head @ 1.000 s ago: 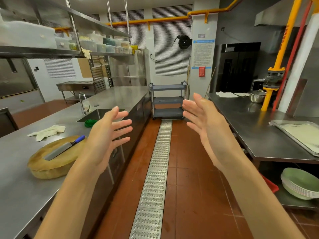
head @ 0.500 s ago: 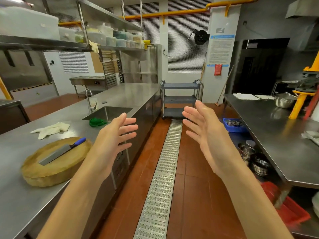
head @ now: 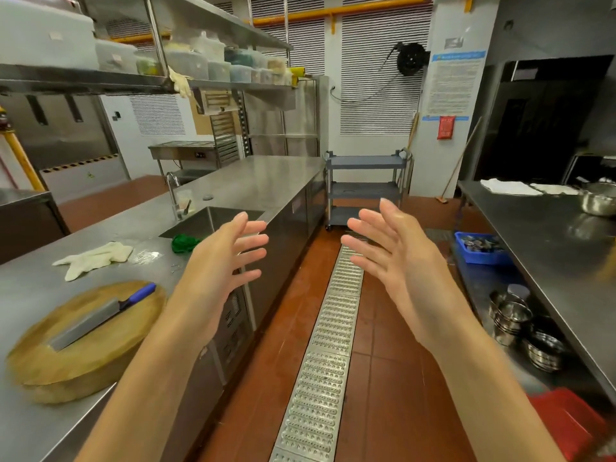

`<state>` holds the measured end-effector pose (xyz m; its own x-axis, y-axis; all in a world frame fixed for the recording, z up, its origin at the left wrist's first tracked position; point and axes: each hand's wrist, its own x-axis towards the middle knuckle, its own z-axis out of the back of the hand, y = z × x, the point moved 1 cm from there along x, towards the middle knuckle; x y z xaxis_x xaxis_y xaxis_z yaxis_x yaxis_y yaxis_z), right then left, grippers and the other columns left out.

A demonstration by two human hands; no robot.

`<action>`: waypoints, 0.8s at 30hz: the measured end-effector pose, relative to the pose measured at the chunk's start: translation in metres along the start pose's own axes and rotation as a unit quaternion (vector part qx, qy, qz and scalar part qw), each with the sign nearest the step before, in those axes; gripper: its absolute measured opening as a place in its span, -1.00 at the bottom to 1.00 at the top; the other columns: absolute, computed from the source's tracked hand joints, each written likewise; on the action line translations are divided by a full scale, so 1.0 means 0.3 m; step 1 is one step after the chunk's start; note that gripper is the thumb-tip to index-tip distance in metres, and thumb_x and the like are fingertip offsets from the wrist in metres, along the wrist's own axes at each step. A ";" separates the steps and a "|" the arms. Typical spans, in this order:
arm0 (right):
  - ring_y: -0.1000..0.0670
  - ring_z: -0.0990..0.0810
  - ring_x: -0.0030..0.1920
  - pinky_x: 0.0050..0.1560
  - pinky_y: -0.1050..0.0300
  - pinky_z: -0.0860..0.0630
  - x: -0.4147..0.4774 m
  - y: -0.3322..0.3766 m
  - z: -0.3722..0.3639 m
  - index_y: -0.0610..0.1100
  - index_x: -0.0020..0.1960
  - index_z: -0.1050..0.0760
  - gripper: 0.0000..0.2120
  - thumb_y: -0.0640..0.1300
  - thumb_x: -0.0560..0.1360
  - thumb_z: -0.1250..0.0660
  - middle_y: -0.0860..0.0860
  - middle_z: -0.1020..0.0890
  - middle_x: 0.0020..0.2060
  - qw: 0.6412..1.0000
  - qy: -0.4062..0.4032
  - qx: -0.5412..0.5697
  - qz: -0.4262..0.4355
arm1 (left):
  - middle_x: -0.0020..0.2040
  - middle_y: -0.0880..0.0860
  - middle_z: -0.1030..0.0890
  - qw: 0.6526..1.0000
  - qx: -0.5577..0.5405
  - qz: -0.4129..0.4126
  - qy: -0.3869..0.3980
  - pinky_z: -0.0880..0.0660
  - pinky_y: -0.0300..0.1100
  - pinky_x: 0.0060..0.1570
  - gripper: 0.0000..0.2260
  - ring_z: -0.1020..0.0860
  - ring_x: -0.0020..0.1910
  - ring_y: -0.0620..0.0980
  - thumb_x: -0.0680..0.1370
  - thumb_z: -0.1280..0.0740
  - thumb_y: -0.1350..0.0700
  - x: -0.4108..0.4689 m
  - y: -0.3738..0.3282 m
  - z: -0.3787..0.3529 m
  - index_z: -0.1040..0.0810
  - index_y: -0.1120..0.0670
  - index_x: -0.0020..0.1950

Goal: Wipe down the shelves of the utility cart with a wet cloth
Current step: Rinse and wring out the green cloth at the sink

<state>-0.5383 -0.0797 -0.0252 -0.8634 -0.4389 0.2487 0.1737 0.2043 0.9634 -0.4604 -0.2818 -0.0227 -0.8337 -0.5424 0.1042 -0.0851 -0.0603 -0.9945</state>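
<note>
left hand (head: 220, 271), right hand (head: 400, 261) spread | utility cart (head: 365, 190) partly behind right hand

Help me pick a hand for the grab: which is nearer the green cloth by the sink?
Left. The left hand is raised just right of the green cloth, at the counter edge; the right hand is farther right, over the floor.

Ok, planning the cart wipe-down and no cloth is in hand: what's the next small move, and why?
Probably reach the left hand to the crumpled green cloth beside the steel sink: it and the right hand are empty, and the grey three-shelf cart stands far off.
</note>
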 end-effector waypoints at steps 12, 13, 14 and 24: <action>0.24 -0.51 0.28 0.46 0.01 -0.28 0.477 -0.268 -0.218 0.10 0.41 -0.42 -0.36 0.38 0.43 -0.11 0.23 -0.59 0.24 0.998 0.058 -0.018 -0.024 | 0.21 -0.03 -0.66 0.999 0.004 0.010 -0.038 -0.41 0.05 0.32 -0.53 -0.57 0.26 -0.04 0.58 -0.11 -0.32 0.506 0.162 0.187 -0.64 -0.07 0.20; 0.24 -0.51 0.29 0.45 0.02 -0.29 0.526 -0.287 -0.244 0.10 0.42 -0.41 -0.35 0.39 0.43 -0.11 0.23 -0.58 0.26 0.998 0.062 -0.017 -0.026 | 0.20 -0.03 -0.67 0.999 -0.001 0.014 -0.035 -0.41 0.05 0.31 -0.49 -0.57 0.25 -0.04 0.52 -0.12 -0.35 0.563 0.167 0.212 -0.66 -0.08 0.19; 0.24 -0.50 0.30 0.44 0.04 -0.31 0.576 -0.303 -0.270 0.09 0.43 -0.40 -0.34 0.39 0.43 -0.11 0.23 -0.57 0.27 0.998 0.063 -0.017 -0.026 | 0.18 -0.04 -0.68 0.999 -0.005 0.018 -0.028 -0.41 0.05 0.30 -0.45 -0.58 0.25 -0.04 0.46 -0.12 -0.37 0.621 0.171 0.237 -0.67 -0.09 0.18; 0.15 -0.61 0.20 0.23 0.07 -0.51 0.998 -0.448 -0.472 0.07 0.39 -0.45 -0.40 0.33 0.46 -0.12 0.16 -0.60 0.25 0.999 0.049 -0.007 -0.021 | 0.16 0.14 -0.67 0.997 -0.068 0.038 -0.017 -0.58 0.11 0.11 -0.59 -0.69 0.05 0.12 0.65 -0.12 -0.17 1.083 0.245 0.376 -0.51 0.02 0.35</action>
<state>-0.7529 -0.3625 -0.0660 -0.8195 -0.5305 0.2165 0.1464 0.1713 0.9743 -0.6761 -0.5569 -0.0614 -0.8219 -0.5691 0.0264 -0.0976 0.0950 -0.9907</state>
